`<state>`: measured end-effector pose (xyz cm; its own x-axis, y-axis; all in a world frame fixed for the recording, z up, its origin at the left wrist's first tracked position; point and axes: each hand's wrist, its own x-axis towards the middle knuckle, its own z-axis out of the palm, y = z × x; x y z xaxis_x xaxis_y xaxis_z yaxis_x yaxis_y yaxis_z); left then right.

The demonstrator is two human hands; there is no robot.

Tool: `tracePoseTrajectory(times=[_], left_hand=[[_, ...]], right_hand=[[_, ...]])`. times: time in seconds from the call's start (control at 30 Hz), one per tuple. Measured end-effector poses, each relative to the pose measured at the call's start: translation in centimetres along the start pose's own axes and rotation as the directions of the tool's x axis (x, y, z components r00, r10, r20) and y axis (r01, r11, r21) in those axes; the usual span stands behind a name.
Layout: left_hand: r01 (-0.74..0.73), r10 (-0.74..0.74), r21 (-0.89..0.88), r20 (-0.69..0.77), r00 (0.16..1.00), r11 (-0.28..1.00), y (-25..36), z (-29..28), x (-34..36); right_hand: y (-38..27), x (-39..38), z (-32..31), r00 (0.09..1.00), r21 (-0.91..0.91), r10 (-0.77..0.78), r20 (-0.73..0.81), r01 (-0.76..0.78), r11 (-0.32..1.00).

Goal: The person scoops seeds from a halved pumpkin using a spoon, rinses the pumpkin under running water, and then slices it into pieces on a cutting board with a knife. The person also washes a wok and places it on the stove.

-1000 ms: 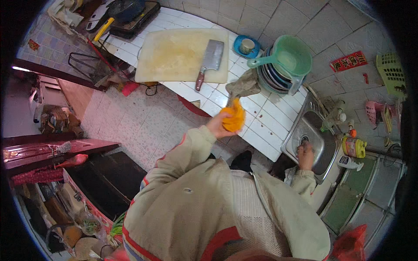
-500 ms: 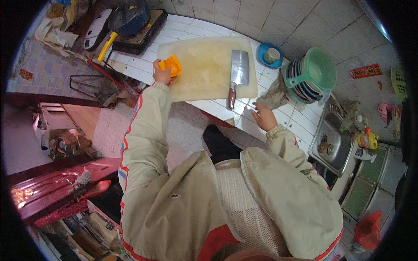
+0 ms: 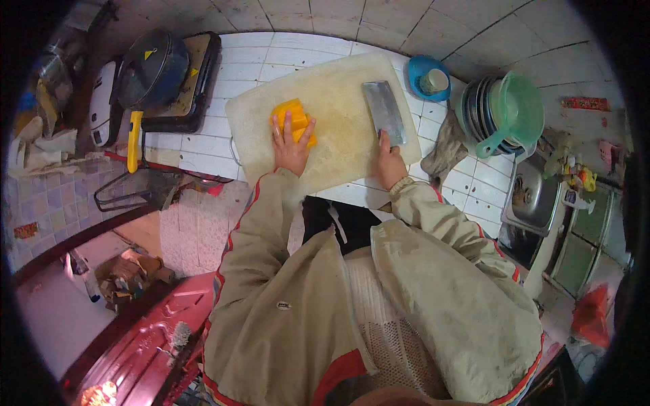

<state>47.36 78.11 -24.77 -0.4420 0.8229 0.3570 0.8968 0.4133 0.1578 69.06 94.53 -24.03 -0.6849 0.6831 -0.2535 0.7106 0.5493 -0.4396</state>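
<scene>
Head: left grip wide on orange chunk, right grip closed on cleaver.

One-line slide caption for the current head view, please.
Left hand spread over an orange chunk on a cutting board, right hand at the handle end of a cleaver.

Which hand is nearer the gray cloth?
Right. The right hand, gripping the knife, is just left of the cloth. The left hand, on the orange chunk, is farther left, over the board.

Dim light leaves glare on the red door, while outer edges curve.
</scene>
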Motion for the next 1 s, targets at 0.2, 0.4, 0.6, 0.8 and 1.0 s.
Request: tracePoseTrajectory(times=[0.2, 0.4, 0.6, 0.8, 1.0], left_hand=[[0.158, -0.182, -0.432, -0.013, 0.983, 0.888, 0.5, -2.7, -2.0], [0.229, -0.186, -0.417, 0.143, 0.972, 0.879, 0.9, -1.9, -3.4], [0.060, 0.101, -0.486, 0.300, 0.949, 0.872, 4.7, -2.2, -2.7], [-0.150, 0.316, -0.549, 0.220, 0.923, 0.822, 4.8, -2.6, -0.2], [-0.223, 0.382, -0.522, 0.219, 0.898, 0.823, 3.8, 0.1, -0.5]], right_hand=[[-0.9, -2.5, -5.0, 0.985, 0.312, 0.165, -0.045, -0.143, 0.939], [-2.5, -6.0, -3.1, 0.927, 0.618, 0.351, 0.128, -0.352, 0.703], [-0.7, -6.0, -1.1, 0.941, 0.322, 0.338, -0.008, -0.318, 0.892], [-4.8, -8.6, -4.5, 0.937, -0.270, 0.123, -0.327, -0.217, 0.938], [-5.3, -9.9, -4.8, 0.933, -0.217, 0.131, -0.335, -0.212, 0.953]])
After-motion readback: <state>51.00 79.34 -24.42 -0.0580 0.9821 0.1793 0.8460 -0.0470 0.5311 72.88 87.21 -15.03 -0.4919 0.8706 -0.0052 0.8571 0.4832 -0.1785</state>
